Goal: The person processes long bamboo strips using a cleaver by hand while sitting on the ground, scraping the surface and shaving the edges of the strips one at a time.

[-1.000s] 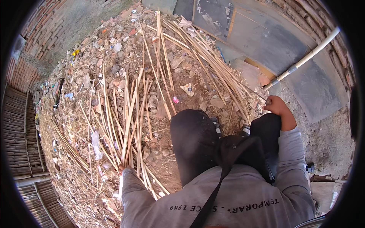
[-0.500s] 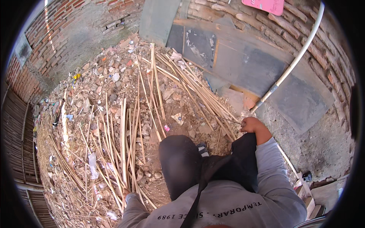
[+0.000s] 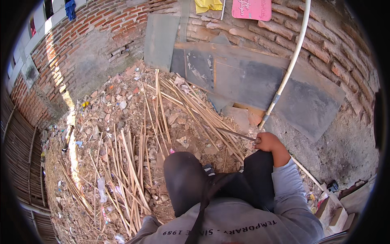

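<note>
In my right hand (image 3: 268, 143), fingers closed by my right knee, is a knife; its long dark blade (image 3: 236, 133) points left across a bundle of bamboo strips (image 3: 203, 107). The handle is mostly hidden in my fist. At the lower left my left sleeve (image 3: 149, 223) reaches the near ends of another spread of long pale bamboo strips (image 3: 132, 162). My left hand itself does not show past the cuff. A few longer strips (image 3: 163, 107) lie between the two groups.
Rubble and litter (image 3: 97, 105) cover the ground. Dark boards (image 3: 248, 77) lean on the brick wall (image 3: 321, 40) ahead, beside a slanting white pipe (image 3: 290, 65). A woven bamboo wall (image 3: 20, 146) stands at the left. My dark-clothed knees (image 3: 183, 179) rise between the strips.
The view has tipped upward, showing more wall. My left hand, seen before at the strips' near ends, has slipped out of sight. More of the knife's blade shows; my right hand keeps its grip.
</note>
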The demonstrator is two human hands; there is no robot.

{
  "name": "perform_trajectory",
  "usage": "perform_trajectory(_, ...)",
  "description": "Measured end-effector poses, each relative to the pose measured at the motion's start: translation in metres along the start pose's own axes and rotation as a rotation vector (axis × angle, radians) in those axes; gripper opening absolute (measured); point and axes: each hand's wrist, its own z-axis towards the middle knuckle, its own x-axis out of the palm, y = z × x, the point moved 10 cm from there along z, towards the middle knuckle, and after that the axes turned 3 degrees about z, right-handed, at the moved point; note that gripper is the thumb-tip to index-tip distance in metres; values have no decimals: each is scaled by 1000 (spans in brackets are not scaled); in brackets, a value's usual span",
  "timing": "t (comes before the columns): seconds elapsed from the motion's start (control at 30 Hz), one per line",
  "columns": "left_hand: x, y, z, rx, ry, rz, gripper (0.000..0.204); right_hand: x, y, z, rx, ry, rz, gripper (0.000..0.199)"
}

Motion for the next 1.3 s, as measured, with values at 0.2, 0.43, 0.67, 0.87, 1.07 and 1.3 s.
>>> perform_trajectory(0.2, 10, -52, -63, 204, -147, -189, 94, -3, -24, -16, -7, -6, 37, 45)
perform_trajectory(0.43, 15, -87, 5, 504, 32, -785, 53, 3, -35, -11, -110, -30, 219, 46)
perform_trajectory(0.67, -106, -251, -119, 820, 56, -987, 37, 11, -99, -6, -48, 0, 345, 46)
perform_trajectory(0.87, -177, -336, -212, 1192, -45, -1016, 35, 55, -148, 21, -9, 56, 361, 43)
perform_trajectory(1.07, -195, -373, -333, 1437, -482, -519, 39, 68, -158, 56, 10, 206, 184, 43)
perform_trajectory(1.3, -195, -374, -343, 1412, -462, -478, 39, 47, -107, 156, -91, 273, 24, 50)
